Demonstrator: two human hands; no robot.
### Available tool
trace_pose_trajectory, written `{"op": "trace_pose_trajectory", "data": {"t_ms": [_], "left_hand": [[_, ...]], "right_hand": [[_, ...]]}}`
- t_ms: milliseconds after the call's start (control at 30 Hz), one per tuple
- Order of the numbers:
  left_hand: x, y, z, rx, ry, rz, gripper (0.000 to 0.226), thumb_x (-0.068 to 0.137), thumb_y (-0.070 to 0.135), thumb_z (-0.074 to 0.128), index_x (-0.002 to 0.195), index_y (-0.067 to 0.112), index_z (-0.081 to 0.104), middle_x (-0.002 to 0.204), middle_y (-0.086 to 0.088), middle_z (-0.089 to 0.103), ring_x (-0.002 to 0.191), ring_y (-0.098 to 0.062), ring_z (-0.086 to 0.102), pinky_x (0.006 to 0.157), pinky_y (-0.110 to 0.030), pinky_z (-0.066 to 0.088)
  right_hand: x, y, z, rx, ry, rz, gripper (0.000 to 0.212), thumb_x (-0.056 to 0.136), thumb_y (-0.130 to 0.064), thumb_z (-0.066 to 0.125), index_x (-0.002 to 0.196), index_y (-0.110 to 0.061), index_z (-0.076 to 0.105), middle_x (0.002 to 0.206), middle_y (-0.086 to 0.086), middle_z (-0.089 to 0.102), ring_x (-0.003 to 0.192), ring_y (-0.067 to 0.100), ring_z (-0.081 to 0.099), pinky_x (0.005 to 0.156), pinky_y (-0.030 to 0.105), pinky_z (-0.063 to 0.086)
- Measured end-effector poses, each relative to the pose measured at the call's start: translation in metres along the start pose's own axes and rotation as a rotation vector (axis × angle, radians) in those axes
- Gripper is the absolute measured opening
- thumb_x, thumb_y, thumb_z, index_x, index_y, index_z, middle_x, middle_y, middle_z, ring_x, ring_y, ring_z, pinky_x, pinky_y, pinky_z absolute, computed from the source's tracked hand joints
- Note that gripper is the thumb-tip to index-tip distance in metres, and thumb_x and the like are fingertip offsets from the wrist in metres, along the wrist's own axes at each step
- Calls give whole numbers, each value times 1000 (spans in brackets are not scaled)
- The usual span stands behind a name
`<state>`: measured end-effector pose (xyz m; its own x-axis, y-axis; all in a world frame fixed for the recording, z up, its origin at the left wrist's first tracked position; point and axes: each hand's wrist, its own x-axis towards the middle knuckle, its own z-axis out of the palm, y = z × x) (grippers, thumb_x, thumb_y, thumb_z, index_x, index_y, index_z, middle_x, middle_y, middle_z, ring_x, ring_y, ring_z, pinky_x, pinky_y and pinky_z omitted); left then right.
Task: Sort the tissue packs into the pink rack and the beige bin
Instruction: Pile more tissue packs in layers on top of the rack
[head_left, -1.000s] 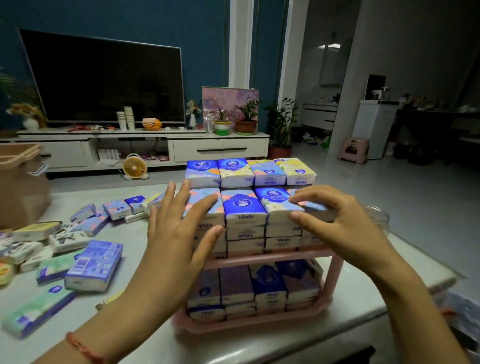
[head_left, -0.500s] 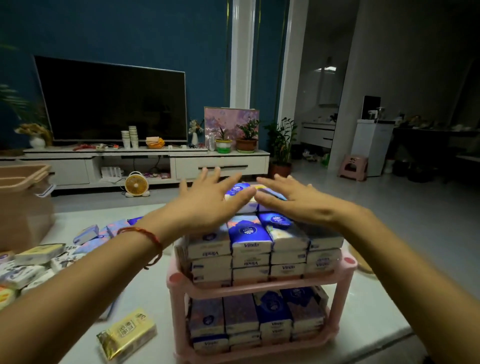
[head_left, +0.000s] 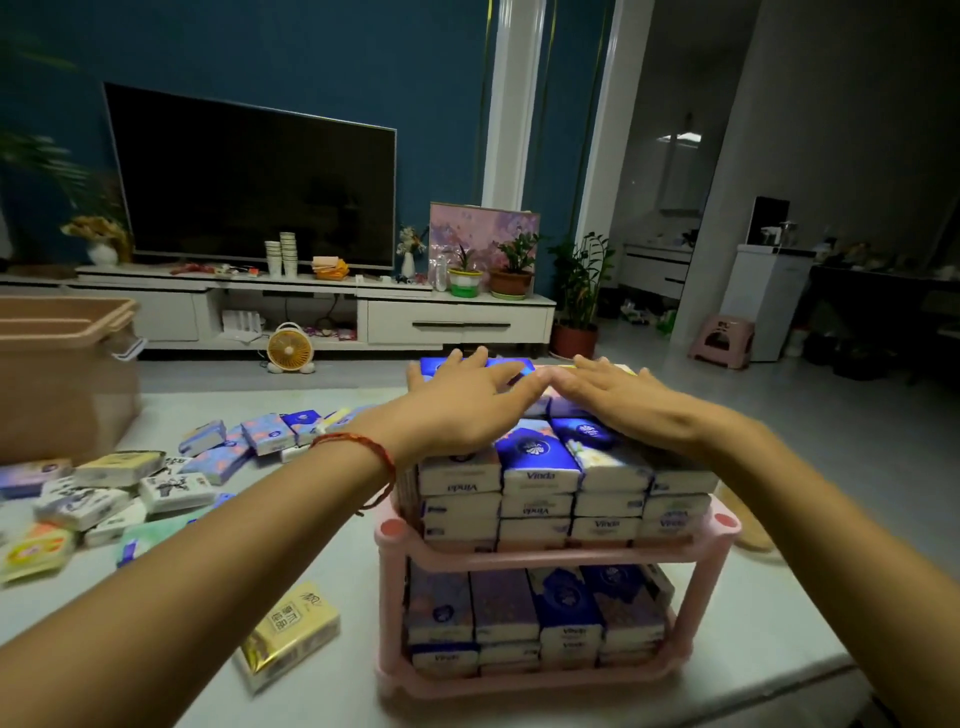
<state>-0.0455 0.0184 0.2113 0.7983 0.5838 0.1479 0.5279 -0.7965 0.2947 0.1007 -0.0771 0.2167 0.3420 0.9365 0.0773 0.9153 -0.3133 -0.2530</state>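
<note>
Tissue packs (head_left: 540, 470) are stacked on the upper shelf of the pink rack (head_left: 550, 558), at the lower centre of the frame, and more are held on the lower shelf. The left hand (head_left: 467, 402) and the right hand (head_left: 623, 400) are laid flat on top of the stack, fingers straight and fingertips almost meeting at the middle; nothing is gripped by either. The step is judged to be a levelling of the top layer. Pressure should be spread evenly and directed straight down, since the stack is piled above the shelf rim and the outer packs could be slid off by a sideways push. Light force is advised, as the soft wrappers are likely to yield. Loose packs (head_left: 156, 483) are scattered on the table (head_left: 769, 613) at the left, a gold pack (head_left: 291, 631) lies near the rack, and the beige bin (head_left: 62, 374) stands at the left edge, so much sorting is judged undone.
</note>
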Motion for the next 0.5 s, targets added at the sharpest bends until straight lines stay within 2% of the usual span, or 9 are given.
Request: {"op": "trace_pose_trajectory", "data": {"t_ms": [67,133,200,233,300,333,400,500], "left_hand": [[-6,-3,-12,-108,135,31,55,94,55,18,146,37,18,158,3,2,145,-16,-5,113,-54,-10],[-20,-19,-24,-240,320,58,52,96,50,22,145,35,22,157,6,8,144,-11,1,115,-48,-6],[-41,-50,-27,-410,443,65,47,97,43,27,140,27,38,149,4,34,135,-8,27,112,-32,17],[-54,-70,-23,-464,460,40,44,98,40,30,133,22,48,137,2,48,122,-7,40,100,-24,27],[-79,-112,-1,-479,409,-92,38,97,35,37,120,16,60,113,4,59,103,-7,49,83,-18,31],[-91,-135,16,-479,372,-165,33,97,31,41,117,14,62,110,5,60,102,-8,51,82,-18,33],[-111,-177,51,-514,332,-282,25,94,23,50,113,13,63,116,0,63,107,-11,55,91,-21,38],[-132,-222,85,-520,319,-374,25,87,17,54,110,16,63,119,-4,62,111,-14,55,97,-28,41]], "right_hand": [[-4,-9,-12,61,97,-16,56,92,-55,14,145,-39,19,158,-1,6,145,18,-5,115,46,-9],[-12,-29,-19,103,268,-86,66,84,-61,17,145,-36,22,157,-1,12,145,14,0,116,39,-4],[-26,-60,-16,202,363,-237,66,84,-66,31,143,-35,31,152,-8,28,142,7,17,115,28,12],[-36,-80,-11,242,381,-329,62,86,-64,36,140,-34,36,146,-13,37,136,2,28,110,19,21],[-52,-122,10,292,379,-486,53,86,-52,37,133,-30,46,132,-17,48,120,-8,39,96,3,27],[-57,-141,26,318,355,-539,47,87,-47,39,129,-28,50,127,-17,52,114,-10,40,92,0,26],[-56,-176,68,375,260,-593,40,87,-39,42,122,-24,56,119,-14,56,105,-11,41,89,-1,26],[-27,-221,137,457,132,-521,37,84,-32,44,116,-20,60,116,-9,61,101,-3,49,87,8,34]]}}
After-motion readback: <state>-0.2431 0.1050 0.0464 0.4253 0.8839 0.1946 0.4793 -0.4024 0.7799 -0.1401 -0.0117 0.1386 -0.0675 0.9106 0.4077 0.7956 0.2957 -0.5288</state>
